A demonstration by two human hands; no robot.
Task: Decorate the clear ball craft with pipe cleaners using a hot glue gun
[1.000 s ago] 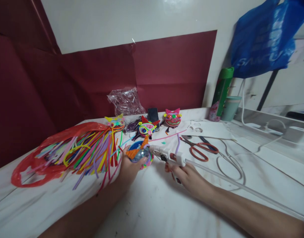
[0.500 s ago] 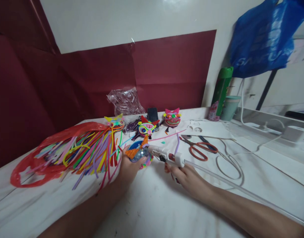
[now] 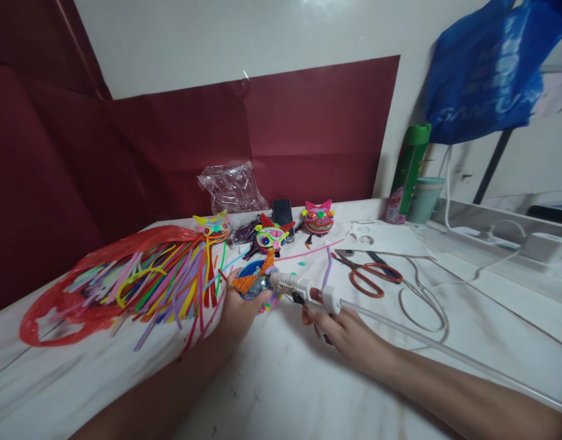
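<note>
My left hand (image 3: 241,308) is closed around a small blue, rounded craft figure (image 3: 258,286) with orange pointed ears and coloured trim. The white glue gun (image 3: 303,290) is gripped in my right hand (image 3: 338,324), with a long clear glue stick (image 3: 427,336) sticking out of its back. The gun's nozzle is at the upper right of the figure, by a lilac piece; whether it touches cannot be made out. Just behind stands a finished-looking face figure (image 3: 272,237) with red ears.
Colourful pipe cleaners (image 3: 156,278) lie on a red bag (image 3: 33,327) at left. Two more face figures (image 3: 320,218) (image 3: 215,227) and a phone (image 3: 282,211) are behind. Orange-handled scissors (image 3: 367,280), a looped cable (image 3: 439,311), a green can (image 3: 408,174) and a cup (image 3: 426,198) are at right.
The glue gun in my right hand has shifted slightly left, its nozzle now overlapping the figure's upper right side. My left hand keeps its hold, almost unmoved.
</note>
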